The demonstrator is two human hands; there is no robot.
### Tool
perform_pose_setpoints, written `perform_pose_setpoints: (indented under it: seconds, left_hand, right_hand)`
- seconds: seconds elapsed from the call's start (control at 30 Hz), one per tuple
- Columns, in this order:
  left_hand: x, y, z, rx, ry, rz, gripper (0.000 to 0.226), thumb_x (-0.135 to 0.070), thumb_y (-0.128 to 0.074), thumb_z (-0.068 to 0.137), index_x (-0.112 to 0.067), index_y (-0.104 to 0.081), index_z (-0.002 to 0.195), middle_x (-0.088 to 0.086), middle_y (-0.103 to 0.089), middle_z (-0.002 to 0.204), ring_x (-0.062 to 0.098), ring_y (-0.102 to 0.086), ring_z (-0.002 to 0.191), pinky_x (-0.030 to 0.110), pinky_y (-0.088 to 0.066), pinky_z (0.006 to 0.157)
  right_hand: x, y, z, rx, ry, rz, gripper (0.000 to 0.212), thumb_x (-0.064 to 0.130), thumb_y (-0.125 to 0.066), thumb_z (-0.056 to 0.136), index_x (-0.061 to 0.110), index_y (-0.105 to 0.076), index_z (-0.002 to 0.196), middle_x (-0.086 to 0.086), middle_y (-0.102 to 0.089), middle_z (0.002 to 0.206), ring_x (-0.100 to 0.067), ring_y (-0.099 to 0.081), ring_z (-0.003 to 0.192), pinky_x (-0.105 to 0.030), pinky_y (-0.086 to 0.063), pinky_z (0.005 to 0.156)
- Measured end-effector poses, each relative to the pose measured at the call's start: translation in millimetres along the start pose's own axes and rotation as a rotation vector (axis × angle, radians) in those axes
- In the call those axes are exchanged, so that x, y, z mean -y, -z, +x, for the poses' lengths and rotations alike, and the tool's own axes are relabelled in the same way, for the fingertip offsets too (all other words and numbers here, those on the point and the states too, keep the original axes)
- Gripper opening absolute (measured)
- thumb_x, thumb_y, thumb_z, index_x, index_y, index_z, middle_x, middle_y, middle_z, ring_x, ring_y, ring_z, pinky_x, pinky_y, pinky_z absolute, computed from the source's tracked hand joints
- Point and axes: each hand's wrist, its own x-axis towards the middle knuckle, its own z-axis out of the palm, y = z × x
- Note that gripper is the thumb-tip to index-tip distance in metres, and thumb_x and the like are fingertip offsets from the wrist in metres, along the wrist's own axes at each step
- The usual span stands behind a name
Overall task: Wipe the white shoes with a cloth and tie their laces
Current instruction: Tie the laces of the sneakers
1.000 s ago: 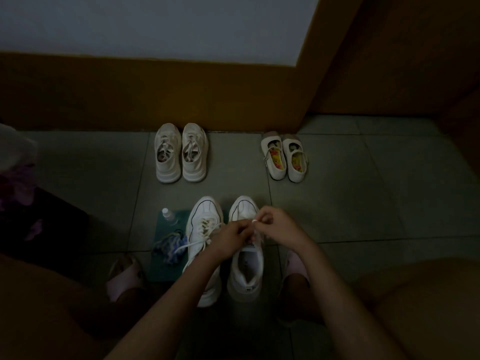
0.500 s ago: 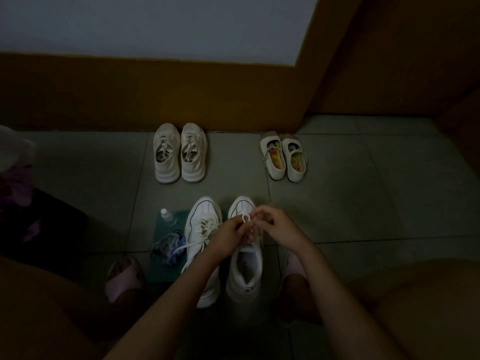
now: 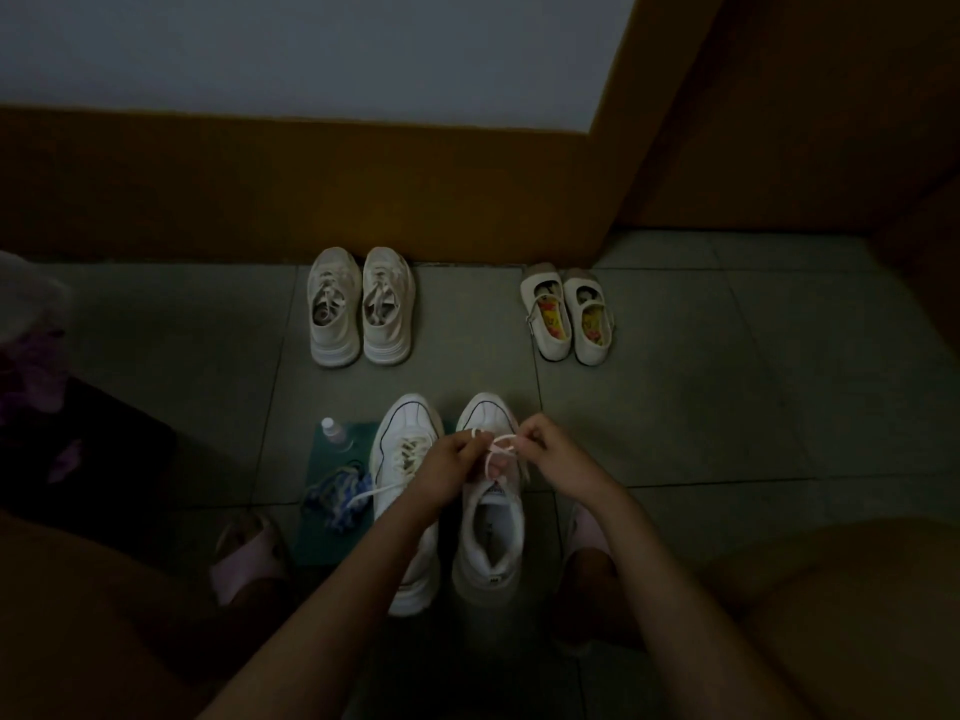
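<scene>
Two white sneakers stand side by side on the floor in front of me, toes away. Over the right sneaker, my left hand and my right hand each pinch a loop of its white lace, pulled apart above the tongue. The left sneaker has a loose lace end trailing to the left. A crumpled blue-and-white cloth lies on a green mat beside it.
A small spray bottle stands on the mat's far corner. A beige sneaker pair and a small strapped pair sit by the brown baseboard. My feet in pink slippers flank the shoes. A dark object lies at left.
My hands have moved apart, drawing the lace loops out sideways over the right sneaker. The shoes themselves have not moved.
</scene>
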Motion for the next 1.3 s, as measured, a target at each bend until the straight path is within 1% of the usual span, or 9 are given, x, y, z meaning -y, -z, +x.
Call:
perform_pose_setpoints:
  seconds: [0.17, 0.27, 0.4, 0.57, 0.67, 0.93, 1.03, 1.13, 1.3]
  left_hand:
    - [-1.3, -1.9, 1.2, -0.009, 0.149, -0.2, 0.021, -0.011, -0.049, 0.095, -0.004, -0.069, 0.092, -0.001, -0.071, 0.067, 0.005, -0.066, 0.061, 0.013, -0.05, 0.057]
    - [-1.2, -0.6, 1.6, 0.034, 0.232, -0.378, 0.021, -0.006, -0.053, 0.092, 0.003, -0.064, 0.107, 0.012, -0.069, 0.081, 0.012, -0.067, 0.067, 0.018, -0.053, 0.06]
    - [-0.5, 1.9, 0.8, 0.064, 0.288, -0.513, 0.022, 0.0, -0.052, 0.09, 0.01, -0.059, 0.109, 0.008, -0.07, 0.066, 0.012, -0.067, 0.059, 0.018, -0.052, 0.055]
    - [3.6, 1.0, 2.6, -0.056, 0.115, -0.119, 0.025, 0.01, -0.064, 0.079, 0.008, -0.065, 0.104, -0.008, -0.068, 0.06, -0.003, -0.063, 0.054, 0.012, -0.049, 0.055]
    - [5.6, 3.3, 4.5, -0.07, -0.021, 0.155, 0.015, 0.006, -0.069, 0.077, 0.003, -0.071, 0.091, 0.0, -0.068, 0.073, -0.01, -0.058, 0.054, 0.008, -0.045, 0.059]
    - [10.0, -3.9, 1.1, -0.195, -0.221, 0.519, 0.014, -0.005, -0.064, 0.08, -0.019, -0.065, 0.079, -0.005, -0.066, 0.08, 0.006, -0.06, 0.073, 0.012, -0.044, 0.065]
    - [15.6, -11.1, -1.5, -0.243, -0.286, 0.593, 0.013, -0.005, -0.063, 0.079, -0.017, -0.064, 0.083, -0.001, -0.066, 0.089, 0.011, -0.061, 0.079, 0.027, -0.05, 0.071]
    - [20.1, -15.3, -4.0, -0.291, -0.311, 0.616, 0.012, -0.006, -0.063, 0.078, -0.017, -0.063, 0.084, -0.001, -0.065, 0.089, 0.013, -0.06, 0.077, 0.029, -0.049, 0.068]
    - [17.3, -14.8, -3.1, -0.243, -0.229, 0.394, 0.015, -0.008, -0.065, 0.078, -0.023, -0.061, 0.077, -0.004, -0.068, 0.074, 0.011, -0.064, 0.071, 0.036, -0.054, 0.067]
  right_hand:
    - [-0.3, -3.7, -0.7, 0.026, -0.04, 0.076, 0.015, 0.017, -0.047, 0.096, 0.02, -0.044, 0.082, 0.005, -0.046, 0.077, -0.005, -0.041, 0.071, -0.023, -0.034, 0.065]
    - [0.7, -3.2, -2.9, 0.118, -0.066, 0.092, 0.016, 0.022, -0.051, 0.095, 0.026, -0.047, 0.08, 0.002, -0.055, 0.087, -0.01, -0.048, 0.08, -0.03, -0.038, 0.074]
    - [-1.3, -3.4, -5.6, 0.205, -0.06, 0.013, 0.02, 0.012, -0.054, 0.092, 0.025, -0.048, 0.078, 0.002, -0.055, 0.083, -0.011, -0.05, 0.077, -0.027, -0.039, 0.07]
    - [-5.6, -4.6, -4.8, 0.177, -0.08, 0.045, 0.027, -0.004, -0.061, 0.084, 0.019, -0.052, 0.073, 0.001, -0.055, 0.072, -0.007, -0.052, 0.067, -0.019, -0.042, 0.063]
    - [-3.4, -9.6, -5.8, 0.127, -0.113, 0.124, 0.016, -0.01, -0.051, 0.088, 0.004, -0.057, 0.083, 0.0, -0.053, 0.069, -0.006, -0.048, 0.063, -0.011, -0.04, 0.054]
    - [-7.0, -19.1, -1.0, 0.058, -0.128, 0.184, 0.016, 0.002, -0.057, 0.09, -0.007, -0.062, 0.102, -0.002, -0.056, 0.072, -0.009, -0.05, 0.063, -0.007, -0.04, 0.048]
    - [-8.3, -21.8, 0.6, 0.046, -0.134, 0.199, 0.008, 0.0, -0.058, 0.088, 0.003, -0.06, 0.095, -0.004, -0.056, 0.072, -0.01, -0.051, 0.061, -0.008, -0.041, 0.046]
    - [-10.2, -19.7, -0.6, 0.054, -0.144, 0.187, 0.007, -0.001, -0.058, 0.087, 0.004, -0.061, 0.092, -0.002, -0.058, 0.072, -0.009, -0.054, 0.062, -0.01, -0.043, 0.048]
    - [-7.0, -15.2, -0.4, -0.04, -0.148, 0.298, 0.018, -0.009, -0.05, 0.089, 0.007, -0.057, 0.094, -0.004, -0.058, 0.072, 0.0, -0.055, 0.046, -0.014, -0.045, 0.046]
